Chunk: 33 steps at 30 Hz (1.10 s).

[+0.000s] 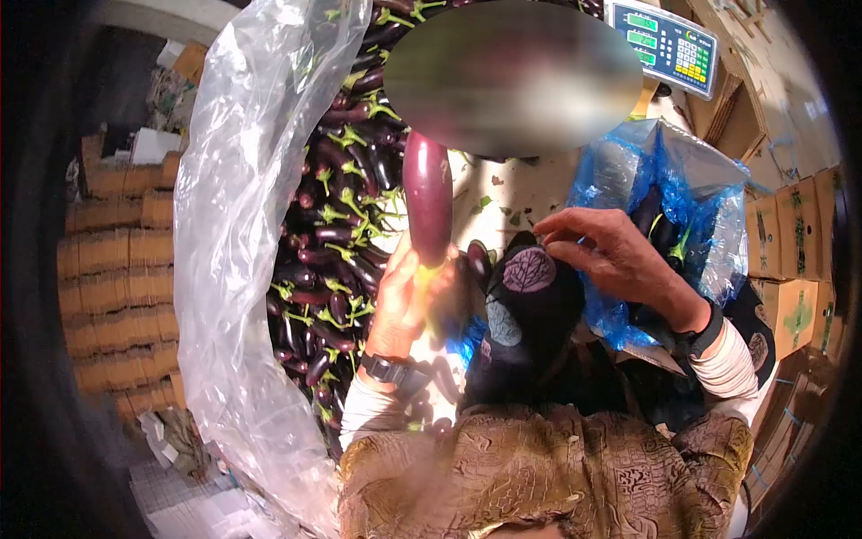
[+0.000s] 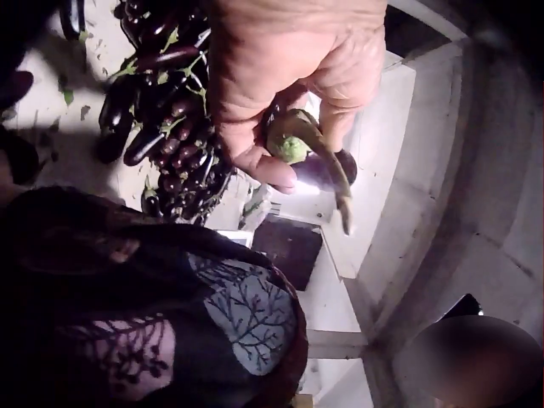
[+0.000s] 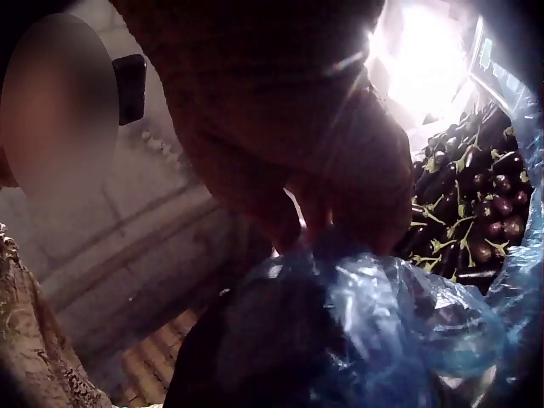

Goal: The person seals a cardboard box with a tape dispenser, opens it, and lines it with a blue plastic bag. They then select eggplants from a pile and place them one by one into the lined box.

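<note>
My left hand (image 1: 398, 301) holds a long purple eggplant (image 1: 429, 199) by its stem end, body pointing up and away in the head view. In the left wrist view, the green cap (image 2: 289, 143) and curved stem show between the thumb and fingers. My right hand (image 1: 620, 256) hovers by the patterned knee, fingers loosely bent with nothing visible in them. A blue plastic bag (image 1: 620, 166) lines the container beside it, with eggplants inside. In the right wrist view, the blue plastic (image 3: 374, 327) overlaps the fingertips.
A large heap of eggplants (image 1: 337, 234) lies to the left, bordered by clear plastic sheeting (image 1: 238, 225). A digital scale display (image 1: 669, 49) stands at the back right. Stacked cardboard (image 1: 117, 269) is at far left, with boxes (image 1: 795, 229) at right.
</note>
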{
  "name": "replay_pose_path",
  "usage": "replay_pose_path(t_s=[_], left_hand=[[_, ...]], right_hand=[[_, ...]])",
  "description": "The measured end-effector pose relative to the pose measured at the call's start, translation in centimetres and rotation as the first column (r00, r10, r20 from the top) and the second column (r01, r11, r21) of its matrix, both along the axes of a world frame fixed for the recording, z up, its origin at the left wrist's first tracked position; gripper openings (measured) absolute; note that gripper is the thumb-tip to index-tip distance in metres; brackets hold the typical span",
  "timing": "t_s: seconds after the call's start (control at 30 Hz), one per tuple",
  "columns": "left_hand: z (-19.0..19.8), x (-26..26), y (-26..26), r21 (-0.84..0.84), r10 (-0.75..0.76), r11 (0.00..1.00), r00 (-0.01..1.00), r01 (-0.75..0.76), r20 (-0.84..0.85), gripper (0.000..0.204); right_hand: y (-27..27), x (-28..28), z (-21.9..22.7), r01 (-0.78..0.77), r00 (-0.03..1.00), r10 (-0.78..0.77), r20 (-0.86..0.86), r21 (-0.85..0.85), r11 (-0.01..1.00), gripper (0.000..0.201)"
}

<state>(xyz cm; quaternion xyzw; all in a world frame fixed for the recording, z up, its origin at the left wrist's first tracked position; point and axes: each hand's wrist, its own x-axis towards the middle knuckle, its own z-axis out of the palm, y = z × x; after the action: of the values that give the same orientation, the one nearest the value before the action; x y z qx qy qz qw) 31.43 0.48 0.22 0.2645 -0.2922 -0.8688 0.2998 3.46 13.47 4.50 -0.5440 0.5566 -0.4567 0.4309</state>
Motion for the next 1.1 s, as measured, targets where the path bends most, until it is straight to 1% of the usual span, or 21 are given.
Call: replay_pose_path(t_s=[0.13, 0.23, 0.27, 0.3, 0.33, 0.37, 0.4, 0.43, 0.47, 0.5, 0.57, 0.63, 0.67, 0.7, 0.77, 0.83, 0.87, 0.9, 0.93, 0.97, 1.1], left_hand=[[-2.7, 6.8, 0.1, -0.021, -0.021, 0.999, 0.963, 0.028, 0.27, 0.056], [-3.0, 15.8, 2.4, 0.029, -0.1, 0.994, 0.754, 0.106, 0.649, 0.054], [-3.3, 19.7, 3.6, 0.077, -0.15, 0.987, 0.625, 0.142, 0.766, 0.058], [-1.9, 22.8, 4.9, 0.17, -0.273, 0.948, 0.41, 0.27, 0.87, 0.066], [-2.0, 27.1, 6.9, 0.233, -0.354, 0.908, 0.34, 0.349, 0.871, 0.074], [-1.3, 31.2, 9.7, 0.328, -0.428, 0.864, 0.214, 0.381, 0.878, 0.078], [-0.1, 34.8, 12.7, 0.432, -0.509, 0.793, 0.079, 0.43, 0.857, 0.063], [-2.6, 41.2, 16.9, 0.539, -0.558, 0.608, -0.169, 0.582, 0.812, 0.051], [-1.0, 42.2, 21.3, 0.719, -0.692, 0.546, -0.252, 0.431, 0.676, 0.044], [0.8, 40.1, 24.7, 0.863, -0.705, 0.226, -0.536, 0.452, 0.465, 0.038], [1.8, 39.9, 33.3, 0.848, -0.725, 0.032, -0.571, 0.53, 0.385, 0.031], [1.7, 39.2, 41.6, 0.78, -0.683, -0.146, -0.632, 0.608, 0.365, 0.021], [-0.3, 41.5, 46.7, 0.701, -0.807, -0.068, -0.453, 0.71, 0.38, 0.025], [-1.0, 40.5, 50.5, 0.696, -0.853, -0.016, -0.373, 0.718, 0.365, 0.026], [-2.6, 37.1, 54.7, 0.737, -0.892, 0.13, -0.246, 0.664, 0.379, 0.026], [-4.4, 34.8, 56.8, 0.77, -0.893, 0.272, -0.146, 0.578, 0.425, 0.027], [-5.3, 34.2, 57.1, 0.774, -0.884, 0.326, -0.114, 0.543, 0.453, 0.027], [-6.0, 33.7, 56.9, 0.772, -0.872, 0.369, -0.094, 0.518, 0.48, 0.028], [-6.6, 33.4, 57.1, 0.768, -0.863, 0.408, -0.066, 0.494, 0.501, 0.028], [-7.2, 33.3, 57.1, 0.765, -0.854, 0.44, -0.045, 0.47, 0.518, 0.029], [-10.2, 33.7, 55.5, 0.747, -0.828, 0.499, -0.011, 0.439, 0.56, 0.031]], right_hand=[[1.5, -1.3, -0.3, 0.016, 0.999, -0.013, -0.032, 0.113, 0.993, 0.021], [2.1, -3.6, -2.0, -0.044, 0.993, 0.069, -0.1, 0.233, 0.971, 0.022], [2.2, -4.7, -3.2, -0.039, 0.992, 0.07, -0.11, 0.261, 0.965, 0.023], [2.4, -5.7, -4.3, -0.032, 0.99, 0.07, -0.123, 0.286, 0.958, 0.024], [2.9, -6.3, -4.5, -0.005, 0.989, 0.051, -0.138, 0.317, 0.948, 0.025], [3.2, -6.8, -4.5, 0.025, 0.987, 0.031, -0.156, 0.341, 0.94, 0.026], [3.1, -7.5, -4.4, 0.024, 0.98, 0.062, -0.188, 0.425, 0.905, 0.026], [3.2, -8.1, -4.6, 0.03, 0.971, 0.095, -0.221, 0.504, 0.863, 0.027], [3.6, -8.5, -5.6, 0.054, 0.973, 0.064, -0.221, 0.491, 0.87, 0.027], [4.1, -9.1, -6.6, 0.03, 0.972, 0.089, -0.217, 0.489, 0.872, 0.027], [5.2, -10.3, -8.4, 0.113, 0.972, 0.002, -0.236, 0.473, 0.874, 0.026], [6.0, -11.5, -10.2, 0.088, 0.979, 0.013, -0.204, 0.478, 0.874, 0.025], [6.6, -12.1, -11.3, 0.046, 0.985, 0.04, -0.165, 0.489, 0.871, 0.025], [7.4, -13.0, -12.9, 0.001, 0.99, 0.07, -0.124, 0.498, 0.867, 0.025], [9.9, -15.4, -17.1, 0.011, 0.947, 0.163, -0.276, 0.537, 0.844, 0.021], [10.1, -10.8, -14.5, 0.021, 0.998, -0.055, 0.03, 0.67, 0.742, 0.022], [10.2, -11.1, -14.5, -0.127, 0.971, 0.227, -0.078, 0.635, 0.762, 0.025], [10.1, -11.1, -14.2, -0.27, 0.866, 0.458, -0.202, 0.584, 0.766, 0.029], [11.2, -10.4, -13.8, -0.32, 0.936, 0.345, 0.068, 0.574, 0.754, 0.03], [11.7, -9.9, -12.9, -0.35, 0.921, 0.386, 0.058, 0.561, 0.75, 0.033], [8.9, -1.3, -5.4, -0.428, 0.745, 0.608, -0.274, 0.503, 0.751, 0.046]])
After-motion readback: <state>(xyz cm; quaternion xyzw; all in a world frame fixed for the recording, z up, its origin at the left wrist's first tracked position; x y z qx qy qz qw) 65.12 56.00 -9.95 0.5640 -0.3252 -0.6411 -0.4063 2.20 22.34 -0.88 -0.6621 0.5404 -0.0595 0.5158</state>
